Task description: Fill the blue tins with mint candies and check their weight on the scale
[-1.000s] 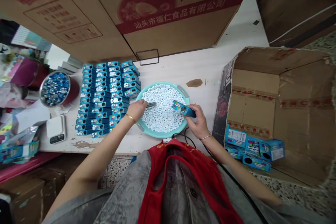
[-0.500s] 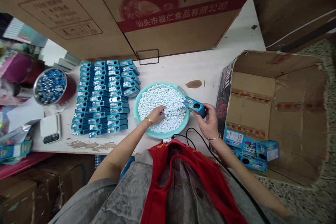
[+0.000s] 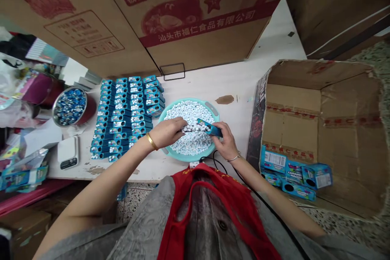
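A turquoise basin [image 3: 215,112] full of small white candies [image 3: 191,109] stands on the table in front of me. Over its middle, my left hand [image 3: 171,131] is closed on a handful of these candies, which show at its fingertips. My right hand [image 3: 224,140] grips a small blue box [image 3: 215,130] above the basin's right side. The box lies tilted with its end toward my left fingers, candies bunched between the two; whether any have entered it is hidden. Left of the basin stand rows of similar blue boxes [image 3: 118,124], several with white candies showing at their openings.
A bowl of blue and silver wrapped pieces [image 3: 69,106] and a white scale [image 3: 68,152] are on the left. Large cartons [image 3: 195,44] wall off the back. At right, an open cardboard box [image 3: 292,126] contains several blue boxes [image 3: 295,172]. A black cable [image 3: 265,201] runs past my right arm.
My left hand has risen out of the candies with a handful and met the box. My right hand has brought the box leftward over the basin. The view has shifted slightly.
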Available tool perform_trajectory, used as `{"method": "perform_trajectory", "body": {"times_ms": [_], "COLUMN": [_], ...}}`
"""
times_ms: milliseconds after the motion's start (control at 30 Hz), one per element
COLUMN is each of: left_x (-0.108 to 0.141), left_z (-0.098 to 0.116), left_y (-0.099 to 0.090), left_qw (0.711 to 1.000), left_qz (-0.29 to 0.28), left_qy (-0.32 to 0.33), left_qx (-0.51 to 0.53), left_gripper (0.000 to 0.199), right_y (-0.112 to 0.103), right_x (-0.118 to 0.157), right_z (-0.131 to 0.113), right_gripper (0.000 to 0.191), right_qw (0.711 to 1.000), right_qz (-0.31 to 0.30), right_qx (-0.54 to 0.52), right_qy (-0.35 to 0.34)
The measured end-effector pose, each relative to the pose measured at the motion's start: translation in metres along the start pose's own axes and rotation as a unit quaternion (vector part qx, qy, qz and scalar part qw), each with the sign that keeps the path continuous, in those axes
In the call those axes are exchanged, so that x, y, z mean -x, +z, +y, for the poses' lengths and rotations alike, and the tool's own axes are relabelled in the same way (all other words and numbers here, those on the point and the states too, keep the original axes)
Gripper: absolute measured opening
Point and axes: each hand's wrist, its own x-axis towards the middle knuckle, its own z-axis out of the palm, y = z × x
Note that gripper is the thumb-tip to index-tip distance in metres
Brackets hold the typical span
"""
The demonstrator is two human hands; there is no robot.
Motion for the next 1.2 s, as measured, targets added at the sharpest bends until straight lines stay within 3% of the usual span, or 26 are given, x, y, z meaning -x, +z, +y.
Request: {"method": "perform_trajectory", "body": {"times_ms": [300,433,533,667,767,833,900,1000,1033,1100,1200], "left_x": [-0.008,0.000,0.007,0.007,0.007,0.013,0.024,0.048,0.055,0.065,0.064], "left_z": [0.063,0.063,0.038,0.001,-0.017,-0.028,-0.045,-0.079,-0.091,-0.115,-0.145], "left_y": [-0.034,-0.043,-0.036,0.003,0.034,0.044,0.043,0.032,0.027,0.022,0.025], "left_qw": [0.976,0.980,0.992,0.997,0.994,0.991,0.985,0.967,0.959,0.943,0.942], "left_qz": [-0.078,-0.050,-0.003,0.064,0.055,0.071,0.123,0.208,0.222,0.216,0.218], "left_qy": [-0.053,-0.030,-0.016,0.013,0.010,-0.010,-0.043,-0.132,-0.173,-0.252,-0.254], "left_qx": [-0.198,-0.191,-0.126,0.032,0.098,0.113,0.111,0.067,0.042,-0.028,-0.011], "left_gripper": [0.022,0.020,0.016,0.057,0.038,0.026,0.024,0.024,0.025,0.029,0.030], "right_y": [0.017,0.019,0.023,0.034,0.043,0.045,0.044,0.039,0.036,0.030,0.022], "right_x": [0.004,0.007,0.010,0.011,0.008,0.002,-0.007,-0.022,-0.027,-0.034,-0.039], "right_z": [-0.009,-0.006,-0.006,-0.015,-0.019,-0.013,0.001,0.026,0.033,0.047,0.065], "right_gripper": [0.029,0.029,0.032,0.035,0.039,0.049,0.062,0.069,0.066,0.052,0.037], "right_qw": [1.000,0.999,0.999,0.997,0.995,0.996,1.000,0.982,0.970,0.958,0.948], "right_qz": [-0.008,-0.006,-0.007,-0.020,-0.050,-0.054,-0.013,0.052,0.049,0.022,-0.019], "right_qx": [-0.029,-0.038,-0.048,-0.073,-0.086,-0.065,-0.016,0.025,0.018,0.020,0.039], "right_qy": [-0.010,-0.006,0.000,0.004,-0.010,-0.015,0.022,0.181,0.237,0.284,0.315]}}
